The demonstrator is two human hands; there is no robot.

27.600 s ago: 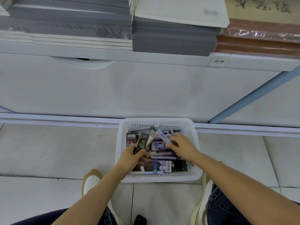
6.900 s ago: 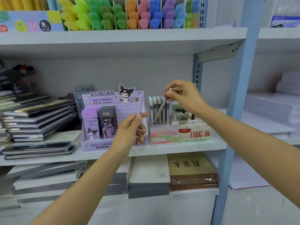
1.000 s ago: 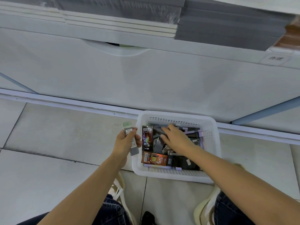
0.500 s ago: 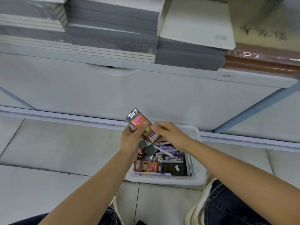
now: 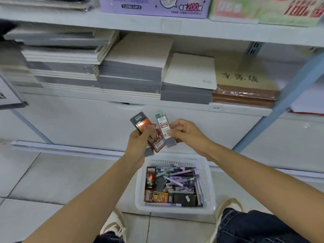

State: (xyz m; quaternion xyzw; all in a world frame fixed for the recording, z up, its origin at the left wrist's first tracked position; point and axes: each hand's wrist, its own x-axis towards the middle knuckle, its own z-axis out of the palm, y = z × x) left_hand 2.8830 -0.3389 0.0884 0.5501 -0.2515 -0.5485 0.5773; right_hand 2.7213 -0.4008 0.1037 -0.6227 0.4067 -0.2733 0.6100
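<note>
My left hand (image 5: pixel 140 140) curls round a small fan of flat dark card packs with shiny orange fronts (image 5: pixel 142 124), held straight above the white perforated plastic basket (image 5: pixel 175 210). My right hand (image 5: pixel 186 133), also above the basket, pinches a slim grey refill case with a white label (image 5: pixel 164 128) between thumb and fingers. The case seems to touch the packs, though blur hides the edges. Beyond the basket, grey and cream notebook stacks (image 5: pixel 129 76) fill the shelf.
</note>
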